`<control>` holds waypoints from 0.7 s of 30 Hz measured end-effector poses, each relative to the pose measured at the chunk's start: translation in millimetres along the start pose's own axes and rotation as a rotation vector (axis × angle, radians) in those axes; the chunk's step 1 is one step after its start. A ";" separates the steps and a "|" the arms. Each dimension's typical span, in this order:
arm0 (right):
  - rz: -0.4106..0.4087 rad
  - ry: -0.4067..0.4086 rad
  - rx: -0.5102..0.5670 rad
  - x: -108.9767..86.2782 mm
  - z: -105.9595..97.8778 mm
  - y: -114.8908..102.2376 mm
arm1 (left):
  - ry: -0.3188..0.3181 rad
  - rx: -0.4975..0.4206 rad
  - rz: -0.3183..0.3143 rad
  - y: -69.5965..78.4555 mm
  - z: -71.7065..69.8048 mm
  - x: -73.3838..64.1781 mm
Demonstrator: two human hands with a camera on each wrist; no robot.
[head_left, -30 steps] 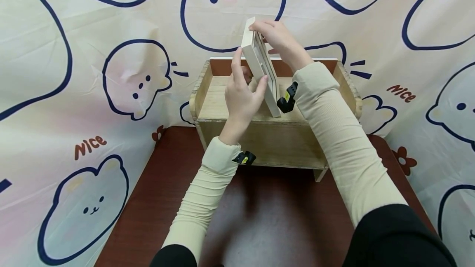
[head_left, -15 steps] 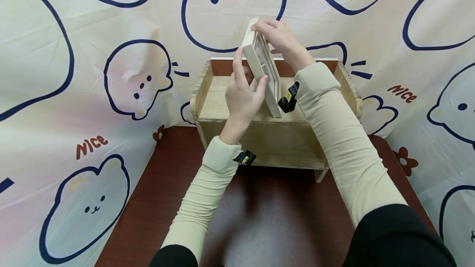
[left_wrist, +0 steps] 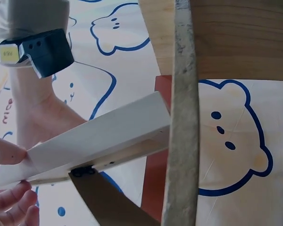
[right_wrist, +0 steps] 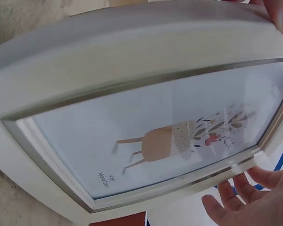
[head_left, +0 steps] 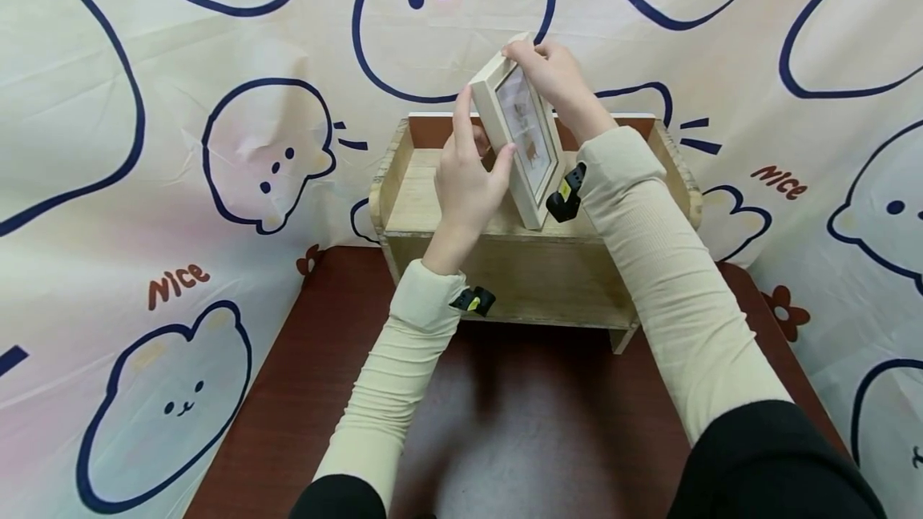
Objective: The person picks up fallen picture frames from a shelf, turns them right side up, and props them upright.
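A cream picture frame (head_left: pixel 530 130) stands tilted on the wooden shelf unit (head_left: pixel 421 195), its lower end at the top board's front edge. My left hand (head_left: pixel 465 175) holds the frame's left side, thumb at the front edge and fingers reaching round behind. At the frame's upper right, my right hand (head_left: pixel 551 78) grips the top edge. Under glass in the right wrist view is a printed animal (right_wrist: pixel 162 143) with leaves. The left wrist view shows the frame's pale edge (left_wrist: pixel 99 132) and a brown stand flap (left_wrist: pixel 108 197) projecting from its back.
The shelf unit has raised side panels (head_left: pixel 680 170) and a reddish-brown back strip (head_left: pixel 430 132). It stands on a dark red-brown table (head_left: pixel 346 295). Cloth printed with cartoon bears (head_left: pixel 267 154) hangs behind and on both sides.
The frame has turned so that its picture faces me more. My right hand has moved slightly right with the frame's upper edge; my left hand has stayed nearly in place.
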State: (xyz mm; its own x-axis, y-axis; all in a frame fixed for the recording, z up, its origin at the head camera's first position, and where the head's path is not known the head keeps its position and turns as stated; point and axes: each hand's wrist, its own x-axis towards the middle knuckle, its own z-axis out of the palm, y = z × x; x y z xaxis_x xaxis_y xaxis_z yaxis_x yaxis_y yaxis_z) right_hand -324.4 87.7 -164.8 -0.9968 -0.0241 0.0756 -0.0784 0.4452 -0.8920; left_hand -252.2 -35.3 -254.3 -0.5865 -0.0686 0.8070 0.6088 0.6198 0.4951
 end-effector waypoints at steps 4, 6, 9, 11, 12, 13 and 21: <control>0.017 0.040 -0.019 -1.3 -1.9 0.8 | -0.012 0.000 0.007 -2.0 -1.8 3.9; 0.031 0.067 -0.029 -1.6 -3.3 1.3 | -0.026 -0.008 0.005 -3.0 -2.4 5.5; 0.053 0.114 -0.043 -1.7 -5.0 2.0 | -0.048 -0.019 -0.001 -4.1 -2.7 7.4; 0.068 0.139 -0.055 -1.2 -5.7 2.4 | -0.058 -0.020 -0.006 -4.4 -3.0 8.0; 0.072 0.149 -0.058 -0.9 -5.9 2.6 | -0.061 -0.019 -0.007 -4.6 -3.0 8.2; 0.076 0.154 -0.055 -0.7 -6.0 3.0 | -0.063 -0.020 -0.005 -4.8 -2.8 8.4; 0.063 0.141 0.047 -0.3 -6.3 10.8 | -0.093 -0.053 0.027 -8.5 4.2 1.5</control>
State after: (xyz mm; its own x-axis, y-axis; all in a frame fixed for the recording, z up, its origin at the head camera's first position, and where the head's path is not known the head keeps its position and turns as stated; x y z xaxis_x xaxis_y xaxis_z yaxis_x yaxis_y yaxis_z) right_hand -324.9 98.1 -171.7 -0.9885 0.1299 0.0776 -0.0194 0.3999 -0.9164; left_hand -260.5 -37.3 -258.6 -0.6149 0.0224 0.7883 0.6512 0.5782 0.4915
